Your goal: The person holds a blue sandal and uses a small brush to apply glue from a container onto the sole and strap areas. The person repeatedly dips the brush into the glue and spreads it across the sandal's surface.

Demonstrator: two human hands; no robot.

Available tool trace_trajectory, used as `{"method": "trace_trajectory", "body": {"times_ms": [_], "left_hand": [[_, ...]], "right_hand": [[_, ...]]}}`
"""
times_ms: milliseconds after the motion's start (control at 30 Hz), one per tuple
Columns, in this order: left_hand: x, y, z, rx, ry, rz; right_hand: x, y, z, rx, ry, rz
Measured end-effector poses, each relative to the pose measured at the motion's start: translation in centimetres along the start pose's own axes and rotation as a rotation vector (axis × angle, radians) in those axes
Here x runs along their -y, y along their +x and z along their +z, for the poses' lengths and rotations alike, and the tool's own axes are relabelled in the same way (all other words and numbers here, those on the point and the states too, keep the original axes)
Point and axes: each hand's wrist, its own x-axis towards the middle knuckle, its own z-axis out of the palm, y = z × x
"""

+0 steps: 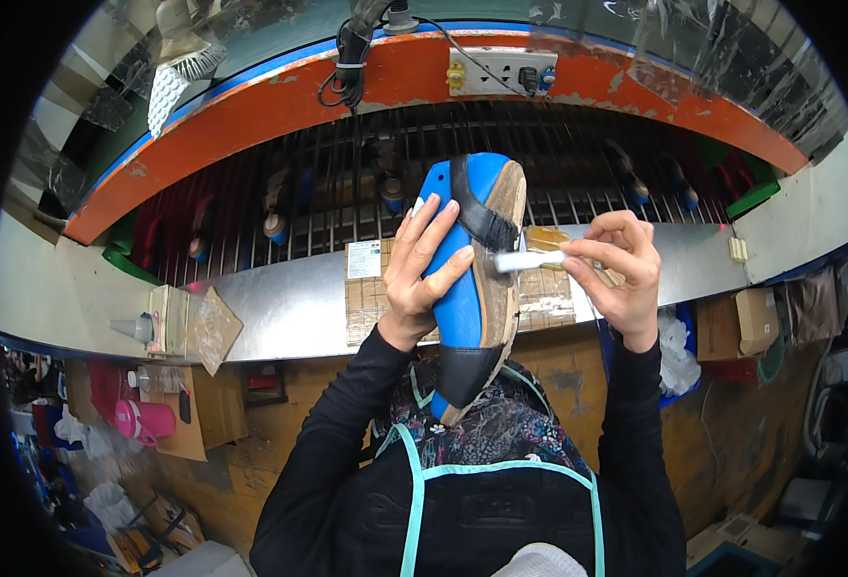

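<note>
Left hand (419,279) is clasping a shoe (462,322); right hand (623,272), at three o'clock, is pinching a brush (535,260); slipping could mark the strap (486,224).

Blue last (455,308), black strap (482,223), mottled brown sole (507,197)
The tool (532,261) is white, the surface (294,310) silver-grey, the beam (251,144) orange with pale flecks, the sleeves (634,404) black, the jug (152,420) pink, and the apron (501,436) dark with a multicoloured floral print and mint-green edging.

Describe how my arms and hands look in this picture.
Your left sleeve and right sleeve are long, plain and black. Your left hand and right hand are bare, with no gloves, rings or bracelets visible.
</note>
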Motion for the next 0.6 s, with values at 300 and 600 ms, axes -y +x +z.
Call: {"method": "trace_trajectory", "body": {"times_ms": [300, 600], "left_hand": [[-0.4, 0.3, 0.5, -0.098, -0.029, -0.060], [1.2, -0.9, -0.4, -0.180, 0.147, -0.014]], "right_hand": [[-0.3, -1.3, 1.2, 0.040, 0.428, 0.170], [3.4, -6.7, 4.9, -0.069, 0.608, 0.550]]}}
